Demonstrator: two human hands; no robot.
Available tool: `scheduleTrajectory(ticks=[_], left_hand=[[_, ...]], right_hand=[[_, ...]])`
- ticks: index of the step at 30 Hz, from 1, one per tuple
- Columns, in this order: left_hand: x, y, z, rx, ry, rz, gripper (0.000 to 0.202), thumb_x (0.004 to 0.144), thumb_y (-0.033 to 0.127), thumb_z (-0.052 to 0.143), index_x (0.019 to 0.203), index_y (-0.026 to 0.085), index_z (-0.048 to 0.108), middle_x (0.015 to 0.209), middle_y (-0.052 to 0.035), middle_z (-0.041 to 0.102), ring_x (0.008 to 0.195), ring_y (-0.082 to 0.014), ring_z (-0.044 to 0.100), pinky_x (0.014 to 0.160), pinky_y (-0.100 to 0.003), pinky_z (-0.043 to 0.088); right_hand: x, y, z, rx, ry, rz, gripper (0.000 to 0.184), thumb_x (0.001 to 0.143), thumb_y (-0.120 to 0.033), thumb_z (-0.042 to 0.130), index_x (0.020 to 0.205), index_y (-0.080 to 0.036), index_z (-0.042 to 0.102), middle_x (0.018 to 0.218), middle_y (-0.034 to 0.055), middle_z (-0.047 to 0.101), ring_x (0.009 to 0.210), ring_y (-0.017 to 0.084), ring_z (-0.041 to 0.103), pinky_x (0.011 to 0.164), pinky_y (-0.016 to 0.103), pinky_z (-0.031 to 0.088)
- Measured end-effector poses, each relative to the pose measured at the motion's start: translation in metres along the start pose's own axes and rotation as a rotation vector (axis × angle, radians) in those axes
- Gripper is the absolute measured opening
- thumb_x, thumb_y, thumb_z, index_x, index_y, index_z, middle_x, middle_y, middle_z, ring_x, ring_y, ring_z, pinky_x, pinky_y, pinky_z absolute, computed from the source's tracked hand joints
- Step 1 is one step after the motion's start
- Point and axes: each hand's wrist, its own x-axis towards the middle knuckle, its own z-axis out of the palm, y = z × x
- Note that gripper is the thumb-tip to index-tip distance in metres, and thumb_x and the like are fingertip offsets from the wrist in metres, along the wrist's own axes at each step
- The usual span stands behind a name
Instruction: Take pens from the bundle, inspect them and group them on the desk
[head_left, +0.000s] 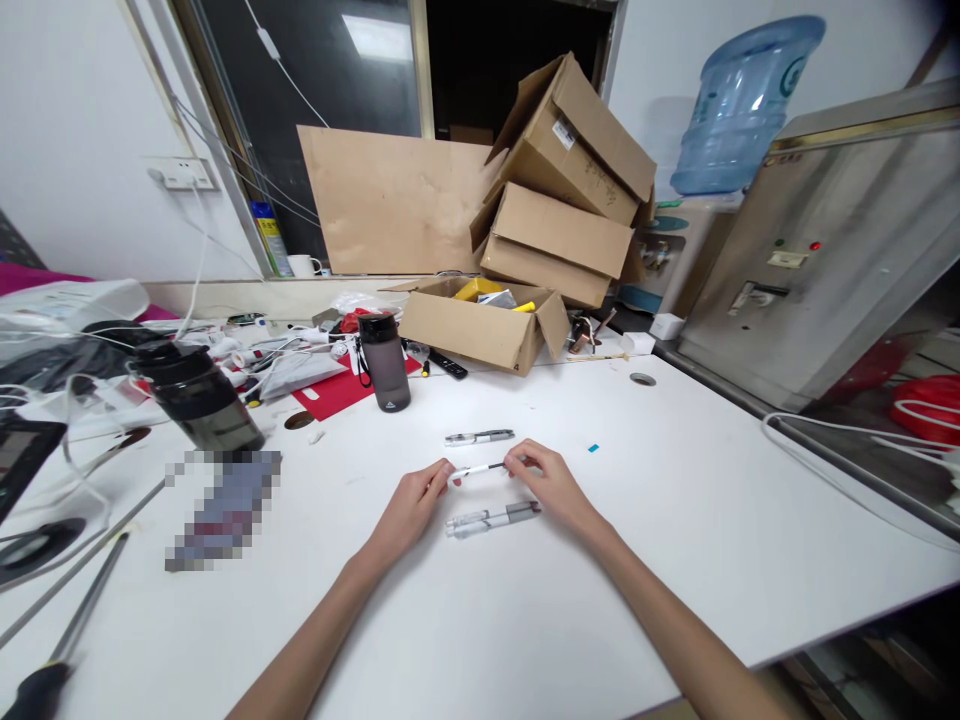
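Between my two hands a slim white pen (474, 471) with a dark section toward its right end is held roughly level above the table. The fingers of my left hand (418, 500) are closed on its left end. My right hand (546, 480) pinches the dark right end, and the fingertips hide the tip. Beyond the hands lies another pen (478, 437), clear and grey. Nearer to me, a pair of similar clear and grey pens (492, 519) lie side by side.
A dark bottle (385, 365) stands behind, near an open cardboard box (469, 328) and stacked cartons. Another bottle (199, 395) and a screwdriver (86, 600) are at left. A small blue scrap (593, 448) lies right of my hands. Cables clutter the back left.
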Motion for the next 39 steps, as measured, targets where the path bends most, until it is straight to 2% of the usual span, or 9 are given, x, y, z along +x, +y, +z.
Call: scheduleTrajectory(ticks=[11,25,32,39], left_hand=[[0.001,-0.001,-0.001,-0.017,-0.014,-0.01,0.044,0.103,0.051,0.031,0.078,0.02,0.051,0.067,0.0051,0.032,0.065,-0.0152,0.036,0.066,-0.025,0.029],[0.001,-0.005,0.0,-0.039,0.009,-0.016,0.046,0.102,0.051,0.034,0.081,0.019,0.059,0.067,0.0051,0.034,0.066,-0.0148,0.037,0.066,-0.025,0.029],[0.001,-0.005,-0.002,-0.056,0.008,-0.061,0.051,0.102,0.056,0.031,0.088,0.02,0.064,0.067,0.0049,0.033,0.062,-0.0145,0.035,0.061,-0.025,0.029],[0.002,-0.009,-0.004,-0.107,0.026,-0.109,0.053,0.1,0.059,0.032,0.089,0.019,0.066,0.067,0.0049,0.032,0.06,-0.0137,0.033,0.056,-0.024,0.027]], right_hand=[[0.0,-0.001,0.0,-0.015,-0.014,0.01,0.027,0.096,-0.039,0.055,0.079,-0.02,0.064,0.086,0.0019,0.064,0.085,0.019,0.061,0.074,0.028,0.044],[0.0,0.003,0.0,0.044,-0.037,0.05,0.035,0.099,-0.044,0.051,0.078,-0.02,0.065,0.084,0.0015,0.064,0.082,0.018,0.062,0.074,0.027,0.044],[0.006,0.013,-0.006,0.112,0.043,0.097,0.042,0.096,-0.053,0.052,0.073,-0.02,0.065,0.078,0.0021,0.064,0.075,0.018,0.062,0.076,0.029,0.044],[0.015,0.026,-0.02,0.147,0.19,0.165,0.049,0.091,-0.06,0.055,0.064,-0.019,0.062,0.069,0.0033,0.063,0.065,0.019,0.059,0.073,0.032,0.045]])
